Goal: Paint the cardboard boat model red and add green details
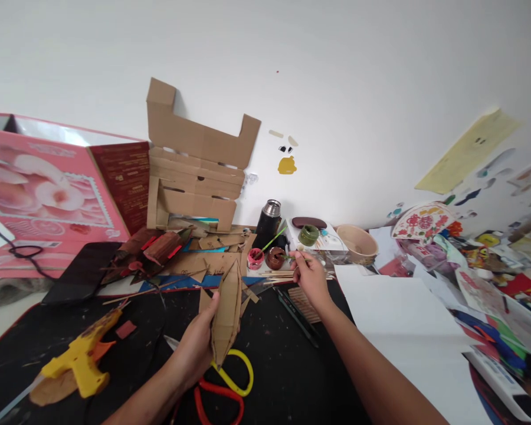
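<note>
The left hand point(197, 333) is closed around the lower half of a pointed, boat-shaped cardboard piece point(227, 316), thumb along its left edge, held up over the black mat point(277, 378). Farther right, the right hand point(310, 277) pinches a thin paintbrush point(288, 256) between thumb and fingers, its tip at the mouth of the brown paint jar point(275, 258). A red paint jar point(255, 258) stands just left of that jar. Scissors point(216, 388) lie on the near side below the cardboard piece; a yellow glue gun point(82, 360) rests at near left.
</note>
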### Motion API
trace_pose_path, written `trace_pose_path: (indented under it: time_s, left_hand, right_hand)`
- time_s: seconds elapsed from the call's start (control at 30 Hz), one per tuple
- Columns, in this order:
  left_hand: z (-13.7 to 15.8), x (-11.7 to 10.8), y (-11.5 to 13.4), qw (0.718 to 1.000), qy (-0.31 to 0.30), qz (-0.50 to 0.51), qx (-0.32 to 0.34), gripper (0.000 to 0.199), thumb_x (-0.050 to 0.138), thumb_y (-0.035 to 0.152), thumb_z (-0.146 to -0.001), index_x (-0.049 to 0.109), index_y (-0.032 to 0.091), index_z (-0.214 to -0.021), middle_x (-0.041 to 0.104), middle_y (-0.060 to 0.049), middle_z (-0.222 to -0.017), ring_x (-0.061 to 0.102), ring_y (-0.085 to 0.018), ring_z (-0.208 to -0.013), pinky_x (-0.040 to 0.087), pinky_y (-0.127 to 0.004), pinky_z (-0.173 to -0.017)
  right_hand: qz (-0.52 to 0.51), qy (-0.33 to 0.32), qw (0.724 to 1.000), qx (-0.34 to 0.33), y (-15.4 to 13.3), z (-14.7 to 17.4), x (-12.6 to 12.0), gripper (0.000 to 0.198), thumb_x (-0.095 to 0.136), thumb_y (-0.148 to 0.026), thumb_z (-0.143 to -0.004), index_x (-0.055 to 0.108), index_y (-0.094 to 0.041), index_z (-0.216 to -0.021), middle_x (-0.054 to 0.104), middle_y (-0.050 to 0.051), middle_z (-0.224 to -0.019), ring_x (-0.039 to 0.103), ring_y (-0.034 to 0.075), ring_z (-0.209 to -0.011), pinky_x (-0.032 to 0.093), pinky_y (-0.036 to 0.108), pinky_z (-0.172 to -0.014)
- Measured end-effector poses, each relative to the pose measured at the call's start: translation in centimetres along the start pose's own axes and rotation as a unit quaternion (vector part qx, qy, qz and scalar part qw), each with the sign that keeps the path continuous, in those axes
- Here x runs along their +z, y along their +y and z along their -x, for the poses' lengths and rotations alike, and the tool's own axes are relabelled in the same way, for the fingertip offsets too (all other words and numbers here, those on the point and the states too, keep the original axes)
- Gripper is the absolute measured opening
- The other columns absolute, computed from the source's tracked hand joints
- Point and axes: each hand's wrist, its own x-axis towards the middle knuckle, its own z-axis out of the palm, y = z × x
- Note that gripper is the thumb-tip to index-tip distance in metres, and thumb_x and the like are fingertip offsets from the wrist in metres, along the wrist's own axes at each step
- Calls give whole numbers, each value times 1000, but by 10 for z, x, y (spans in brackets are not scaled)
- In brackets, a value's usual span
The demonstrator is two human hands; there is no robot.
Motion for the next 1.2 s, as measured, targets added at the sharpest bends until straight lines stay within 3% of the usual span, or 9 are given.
trace_pose_path:
  time_s: [0.3, 0.73, 1.03, 1.2]
  left_hand:
    - [-5, -6, -2, 1000, -8, -16, 6, 42, 65, 49, -106, 81, 11, -115, 81, -13, -81, 73, -22, -62, 56, -28, -57]
    - [-7, -7, -7, 999, -8, -24, 22, 46, 78, 56, -95, 81, 12, -103, 81, -12, -81, 78, -28, -77, 54, -30, -57]
    - [-5, -6, -5, 1000, -1, -23, 16, 49, 84, 57, -89, 80, 11, -106, 82, -14, -84, 79, -30, -84, 56, -31, -61]
    - [-12, -12, -10, 999, -24, -28, 16, 60, 84, 65, -86, 80, 12, -114, 83, -13, -88, 80, -31, -85, 57, -33, -65]
  right_hand:
    - [-5, 4, 1000, 0, -1, -10, -4, 61, 79, -75, -80, 79, -17, -100, 63, -3, -67, 51, 13, -42, 30, 27, -39]
    - [-56, 19, 998, 37, 4, -16, -8, 63, 84, -75, -74, 78, -18, -98, 63, -3, -66, 50, 13, -42, 28, 25, -37]
    - [-102, 69, 992, 37, 3, -15, -7, 66, 90, -73, -70, 75, -18, -104, 66, -3, -68, 53, 12, -44, 31, 24, -38]
    - [-111, 132, 985, 8, 0, -2, -15, 67, 87, -78, -72, 73, -19, -100, 60, -7, -60, 46, 11, -42, 31, 24, -39]
